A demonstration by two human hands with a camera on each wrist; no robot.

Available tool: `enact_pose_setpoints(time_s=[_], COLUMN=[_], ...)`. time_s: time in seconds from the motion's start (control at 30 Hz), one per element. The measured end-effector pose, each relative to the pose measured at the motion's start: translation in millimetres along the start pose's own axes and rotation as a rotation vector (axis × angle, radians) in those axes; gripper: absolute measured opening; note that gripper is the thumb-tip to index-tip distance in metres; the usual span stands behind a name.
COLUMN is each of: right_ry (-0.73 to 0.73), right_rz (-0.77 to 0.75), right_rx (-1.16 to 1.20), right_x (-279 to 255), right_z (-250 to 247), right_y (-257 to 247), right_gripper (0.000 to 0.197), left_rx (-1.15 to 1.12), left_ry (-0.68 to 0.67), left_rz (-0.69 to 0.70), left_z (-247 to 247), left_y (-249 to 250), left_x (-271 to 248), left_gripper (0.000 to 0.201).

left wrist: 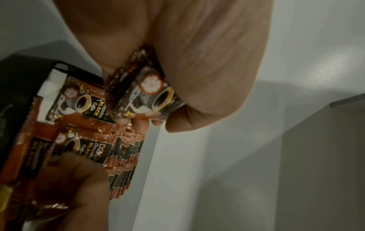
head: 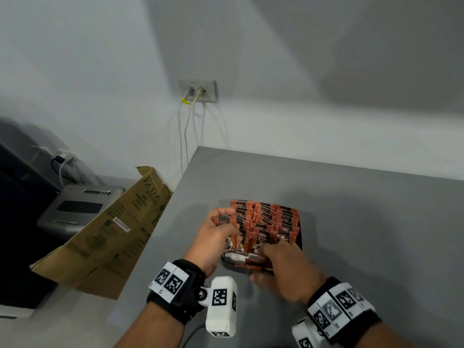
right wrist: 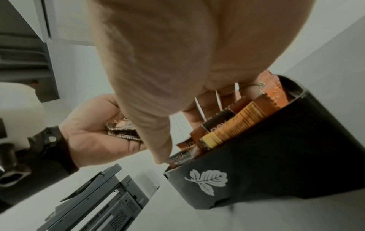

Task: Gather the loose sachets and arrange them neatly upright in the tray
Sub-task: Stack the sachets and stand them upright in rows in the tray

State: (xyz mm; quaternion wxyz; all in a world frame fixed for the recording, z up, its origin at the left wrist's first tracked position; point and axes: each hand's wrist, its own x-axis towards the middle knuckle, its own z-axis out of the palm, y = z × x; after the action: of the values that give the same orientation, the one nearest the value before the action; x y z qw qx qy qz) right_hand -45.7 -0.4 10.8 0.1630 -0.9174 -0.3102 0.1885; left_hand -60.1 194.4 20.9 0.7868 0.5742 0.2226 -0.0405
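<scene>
Seeing left hand (head: 216, 237) gripping sachet bundle (left wrist: 146, 96) at tray's (right wrist: 256, 164) 9 o'clock; right hand (head: 283, 267) fingers spread flat, pressing upright sachets (head: 273, 219).

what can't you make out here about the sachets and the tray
- How many sachets the left hand grips: its fingers cover the bundle in the head and left wrist views.
- The tray floor: packed sachets hide it in all views.
- What the right hand fingertips do: the palm blocks the right wrist view.
</scene>
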Motion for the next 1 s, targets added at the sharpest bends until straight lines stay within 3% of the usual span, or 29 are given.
enact_pose_setpoints(time_s=[0.1,0.27,0.43,0.7,0.87,1.0], right_ry=[0.008,0.071,0.095,0.160,0.328,0.194], right_rz=[-0.023,-0.027,-0.046,-0.013,0.020,0.011], right_rx=[0.029,0.064,0.008,0.136,0.393,0.200], right_x=[-0.1,-0.7,-1.8,-3.4,3.6,21.3], right_z=[9.9,11.2,25.6,22.2,-6.4,-5.1], right_y=[4.9,5.5,10.6,19.3,17.7,20.8], right_gripper=[0.050,0.037,0.037,0.062,0.035,0.022], left_rx=[0.058,0.152,0.221,0.067,0.180,0.232], left_ry=[-0.004,-0.006,-0.008,-0.055,-0.097,-0.002], left_rz=[0.001,-0.003,-0.011,-0.046,-0.020,0.017], left_z=[2.0,5.9,3.8,11.1,23.2,25.6], left_y=[-3.7,-8.4,-14.1,-12.3,-13.9,-13.7], left_x=[1.0,-0.6,-2.0,-6.0,-6.2,-0.6], left_gripper=[0.045,0.044,0.044,0.036,0.031,0.035])
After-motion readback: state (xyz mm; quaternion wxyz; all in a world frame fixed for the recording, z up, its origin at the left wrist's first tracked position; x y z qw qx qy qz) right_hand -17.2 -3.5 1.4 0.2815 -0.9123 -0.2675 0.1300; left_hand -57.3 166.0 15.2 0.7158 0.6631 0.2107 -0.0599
